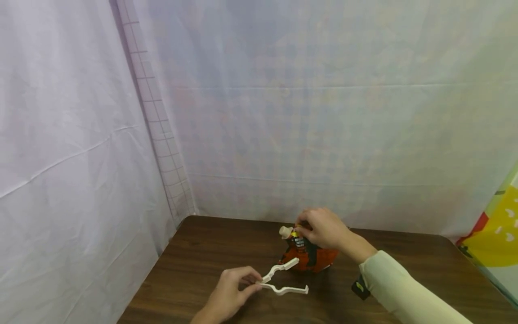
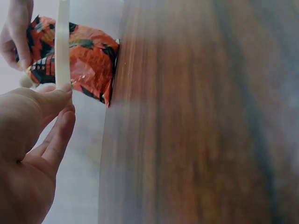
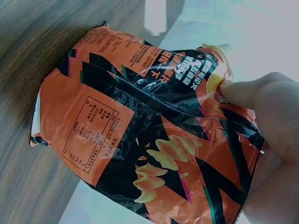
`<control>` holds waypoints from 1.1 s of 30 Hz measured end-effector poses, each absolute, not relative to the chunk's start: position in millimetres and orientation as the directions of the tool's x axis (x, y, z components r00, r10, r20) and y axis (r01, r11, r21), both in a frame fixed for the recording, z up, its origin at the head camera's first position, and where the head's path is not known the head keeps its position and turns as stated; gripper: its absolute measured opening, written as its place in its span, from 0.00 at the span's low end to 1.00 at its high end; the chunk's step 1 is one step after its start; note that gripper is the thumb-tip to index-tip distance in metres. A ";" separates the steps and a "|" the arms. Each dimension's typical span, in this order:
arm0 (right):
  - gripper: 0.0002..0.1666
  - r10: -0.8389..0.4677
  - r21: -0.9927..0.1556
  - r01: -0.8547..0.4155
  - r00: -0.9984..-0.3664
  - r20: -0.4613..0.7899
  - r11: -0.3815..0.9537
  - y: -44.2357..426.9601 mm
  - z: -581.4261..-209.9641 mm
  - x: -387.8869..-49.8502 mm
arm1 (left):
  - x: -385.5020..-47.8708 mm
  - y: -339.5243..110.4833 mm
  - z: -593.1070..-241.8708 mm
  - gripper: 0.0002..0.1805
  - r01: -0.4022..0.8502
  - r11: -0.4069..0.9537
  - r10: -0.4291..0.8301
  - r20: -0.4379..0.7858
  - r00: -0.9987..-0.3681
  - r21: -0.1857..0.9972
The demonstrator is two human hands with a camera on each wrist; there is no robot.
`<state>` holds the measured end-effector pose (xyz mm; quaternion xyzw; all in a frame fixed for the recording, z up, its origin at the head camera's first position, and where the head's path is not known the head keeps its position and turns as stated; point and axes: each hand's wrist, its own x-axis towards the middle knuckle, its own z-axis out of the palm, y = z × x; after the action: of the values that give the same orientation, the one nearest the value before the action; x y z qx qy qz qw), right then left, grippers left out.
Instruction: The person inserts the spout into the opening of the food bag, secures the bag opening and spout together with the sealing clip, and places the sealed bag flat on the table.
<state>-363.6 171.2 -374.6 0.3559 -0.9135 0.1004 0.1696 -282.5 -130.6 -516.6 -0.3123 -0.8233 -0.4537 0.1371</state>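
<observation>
An orange and black snack bag (image 1: pixel 319 257) stands on the table, its top pinched by the right hand (image 1: pixel 323 227). In the right wrist view the thumb of the right hand (image 3: pixel 273 107) presses on the upper edge of the bag (image 3: pixel 140 121). A small cream-coloured piece (image 1: pixel 285 232) sits at the bag's top left corner. To the left of the bag the left hand (image 1: pixel 232 290) pinches a white clip (image 1: pixel 283 290) at its joined end, its two arms spread apart toward the bag. The left wrist view shows the left hand (image 2: pixel 35 135) holding the clip (image 2: pixel 62 51) upright.
The brown wooden table (image 1: pixel 194 261) reaches back to a pale curtain (image 1: pixel 323 112). A small dark object (image 1: pixel 360 288) is at the right sleeve's cuff. Yellow and red patterned cloth (image 1: pixel 502 229) hangs at the far right.
</observation>
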 end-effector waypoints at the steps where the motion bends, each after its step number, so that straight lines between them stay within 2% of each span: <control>1: 0.05 -0.615 -0.061 -0.684 -0.689 0.384 0.727 170.8 -374.7 -364.0 | -282.9 -132.1 -517.2 0.10 0.637 0.398 0.376 0.515 -0.770 0.661; 9: 0.04 -0.620 -0.059 -0.690 -0.682 0.388 0.722 168.2 -374.7 -366.1 | -286.7 -141.1 -522.8 0.10 0.652 0.393 0.283 0.589 -0.757 0.649; 21: 0.04 -0.620 -0.074 -0.685 -0.694 0.366 0.724 165.4 -374.6 -366.0 | -288.1 -148.0 -524.9 0.12 0.581 0.409 0.192 0.557 -0.808 0.703; 29: 0.05 -0.605 -0.092 -0.670 -0.714 0.352 0.737 168.8 -374.7 -367.4 | -293.8 -135.8 -522.8 0.10 0.574 0.361 0.158 0.559 -0.814 0.734; 33: 0.04 -0.610 -0.089 -0.678 -0.704 0.363 0.729 168.2 -376.0 -367.3 | -295.2 -130.2 -522.5 0.10 0.566 0.366 0.143 0.556 -0.819 0.739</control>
<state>-367.3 168.2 -376.0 0.3514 -0.9166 0.1087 0.1564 -295.2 -130.2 -522.5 -0.2215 -0.8007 -0.5179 0.2040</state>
